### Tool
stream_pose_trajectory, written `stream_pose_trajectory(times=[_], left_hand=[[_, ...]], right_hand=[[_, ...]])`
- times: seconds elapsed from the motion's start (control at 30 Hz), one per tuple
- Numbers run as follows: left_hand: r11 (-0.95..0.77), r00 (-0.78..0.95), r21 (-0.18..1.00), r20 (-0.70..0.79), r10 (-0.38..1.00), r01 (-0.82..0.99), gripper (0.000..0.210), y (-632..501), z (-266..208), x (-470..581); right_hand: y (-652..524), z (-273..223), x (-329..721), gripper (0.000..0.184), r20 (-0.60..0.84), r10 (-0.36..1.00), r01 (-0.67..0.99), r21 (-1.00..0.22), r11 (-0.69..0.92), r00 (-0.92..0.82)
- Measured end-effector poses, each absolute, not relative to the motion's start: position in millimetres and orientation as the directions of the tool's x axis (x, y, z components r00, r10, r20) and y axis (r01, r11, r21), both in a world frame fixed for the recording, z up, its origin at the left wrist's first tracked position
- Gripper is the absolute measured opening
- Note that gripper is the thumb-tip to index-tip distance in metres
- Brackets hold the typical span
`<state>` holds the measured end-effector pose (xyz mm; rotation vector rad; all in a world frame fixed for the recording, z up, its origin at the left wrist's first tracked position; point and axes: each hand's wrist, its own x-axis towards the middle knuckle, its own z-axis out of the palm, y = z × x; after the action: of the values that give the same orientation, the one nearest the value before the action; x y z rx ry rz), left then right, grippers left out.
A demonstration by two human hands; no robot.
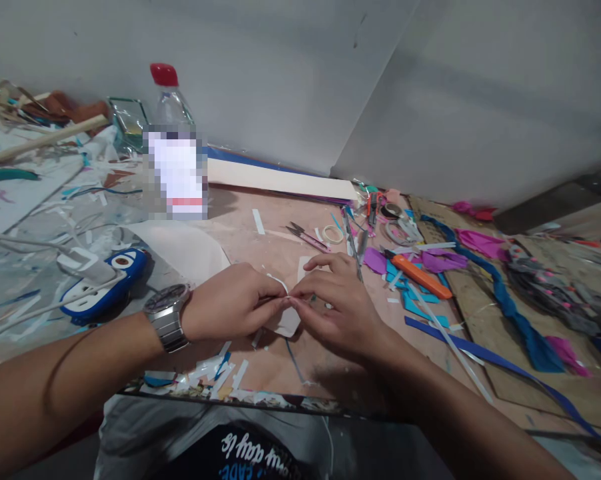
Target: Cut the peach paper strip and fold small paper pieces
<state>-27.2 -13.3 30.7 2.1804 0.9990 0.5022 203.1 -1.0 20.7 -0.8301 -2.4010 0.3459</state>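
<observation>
My left hand point(230, 303), with a metal watch point(168, 317) on the wrist, and my right hand point(333, 300) meet fingertip to fingertip over the worktable point(275, 360). Together they pinch a small white paper piece point(286, 322) that hangs down between them; a thin white strip curls up over the left fingers. Most of the paper is hidden by my fingers.
A red-capped water bottle point(173, 143) stands behind on the left. A blue glue gun point(100, 283) lies left of my wrist. Small scissors point(308, 238), a tape ring point(333, 234), an orange cutter knife point(420, 275) and coloured paper scraps lie to the right. A long blue strip point(485, 357) runs along the right.
</observation>
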Motion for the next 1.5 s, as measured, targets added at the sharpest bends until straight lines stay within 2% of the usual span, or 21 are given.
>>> stream_pose_trajectory(times=[0.37,0.6,0.9,1.3,1.5], left_hand=[[-0.497,0.62,0.63,0.032,0.784,0.596,0.05,-12.2,24.6,-28.5],[-0.433,0.556,0.689,0.053,0.83,0.581,0.034,-11.4,25.4,-28.6],[-0.42,0.563,0.696,0.028,0.826,0.582,0.039,-11.7,25.0,-30.7],[-0.425,0.558,0.686,0.034,0.829,0.59,0.043,-10.9,27.4,-29.2],[-0.417,0.556,0.689,0.025,0.831,0.592,0.035,-11.9,28.0,-28.6]], right_hand=[[2.1,24.0,204.9,0.009,0.356,0.645,0.482,-0.449,0.752,-0.676],[1.3,25.0,204.1,0.009,0.337,0.648,0.484,-0.456,0.747,-0.683],[0.7,23.3,204.1,0.006,0.32,0.648,0.491,-0.449,0.746,-0.692],[-0.4,23.0,203.7,0.012,0.286,0.666,0.495,-0.485,0.721,-0.689],[0.6,22.5,204.3,0.011,0.278,0.662,0.49,-0.49,0.721,-0.696]])
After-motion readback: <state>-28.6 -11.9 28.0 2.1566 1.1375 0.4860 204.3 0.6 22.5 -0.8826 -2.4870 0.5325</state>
